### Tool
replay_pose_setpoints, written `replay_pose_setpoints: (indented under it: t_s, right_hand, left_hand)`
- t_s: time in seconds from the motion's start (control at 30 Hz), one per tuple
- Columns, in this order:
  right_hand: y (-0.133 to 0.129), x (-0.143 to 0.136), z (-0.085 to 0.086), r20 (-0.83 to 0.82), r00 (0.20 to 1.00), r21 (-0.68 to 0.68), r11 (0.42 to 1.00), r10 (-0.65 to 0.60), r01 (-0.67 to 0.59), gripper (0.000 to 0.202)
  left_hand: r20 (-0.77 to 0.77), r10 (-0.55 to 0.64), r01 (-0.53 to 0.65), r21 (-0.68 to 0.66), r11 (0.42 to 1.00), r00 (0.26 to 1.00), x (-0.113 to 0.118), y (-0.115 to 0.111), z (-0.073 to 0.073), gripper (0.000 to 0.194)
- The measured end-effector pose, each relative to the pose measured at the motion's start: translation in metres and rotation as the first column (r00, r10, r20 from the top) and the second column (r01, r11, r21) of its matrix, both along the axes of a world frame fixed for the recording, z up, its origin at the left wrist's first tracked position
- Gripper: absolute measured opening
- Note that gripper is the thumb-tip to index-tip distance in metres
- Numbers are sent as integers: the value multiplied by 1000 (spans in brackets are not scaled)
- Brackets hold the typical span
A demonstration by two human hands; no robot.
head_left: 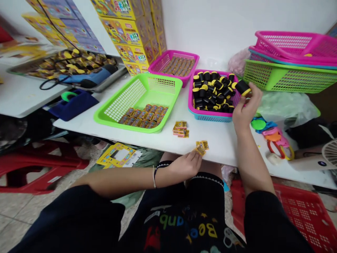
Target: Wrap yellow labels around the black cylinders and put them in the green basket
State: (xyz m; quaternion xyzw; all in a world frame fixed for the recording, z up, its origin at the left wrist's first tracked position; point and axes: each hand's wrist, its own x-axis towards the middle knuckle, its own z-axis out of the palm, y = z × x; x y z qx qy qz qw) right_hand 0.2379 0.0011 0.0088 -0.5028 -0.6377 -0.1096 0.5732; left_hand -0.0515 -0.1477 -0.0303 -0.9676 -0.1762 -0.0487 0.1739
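Note:
Between the fingers of my right hand [246, 107] is a small black cup with yellow ends [242, 88], held over the right edge of a pink basket [190, 92]. Many like it lie jumbled in that basket. My left hand [188, 164] pinches a small yellow printed label [200, 150] at the table's front edge; another label piece [206, 144] lies just beyond it. A little stack of labels [180, 129] rests farther left. Wrapped cups [144, 116] stand in rows inside the green basket [105, 121] on the left.
Behind stands a pink basket [196, 56] of cups beside stacked yellow boxes [129, 33]. Stacked baskets [284, 75], colored rings [273, 137] and a small fan [321, 160] are at right. A blue tape dispenser [73, 105] and a metal tray [119, 72] are at left.

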Motion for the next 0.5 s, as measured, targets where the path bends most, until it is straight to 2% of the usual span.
replay_pose_setpoints:
  t_s: [0.07,0.13,0.23,0.33,0.4,0.43,0.5]
  right_hand:
    - [-2,-10,3,29,1000,27,1000,10,-10,47]
    - [-5,-17,4,46,999,28,999,15,-16,44]
    - [-7,-21,3,62,998,-15,999,30,-29,43]
    - [-6,-21,1,73,997,-27,999,40,-38,42]
    - [-4,-20,0,64,996,-15,998,54,-53,41]
    - [-4,-19,-1,53,997,-8,998,65,-64,41]
    - [-4,-18,-1,22,995,-7,996,92,-92,42]
  left_hand:
    - [22,-17,18,-78,997,1000,1,4,4,33]
    - [31,20,-13,-234,972,999,1,11,10,31]
    - [70,122,-69,-510,857,990,1,29,19,23]
    - [187,216,-29,-689,724,958,1,48,25,14]
    - [302,300,20,-734,679,905,3,60,30,12]
    - [380,358,51,-743,667,853,5,66,34,11]
    - [538,470,160,-760,630,700,12,80,44,10]
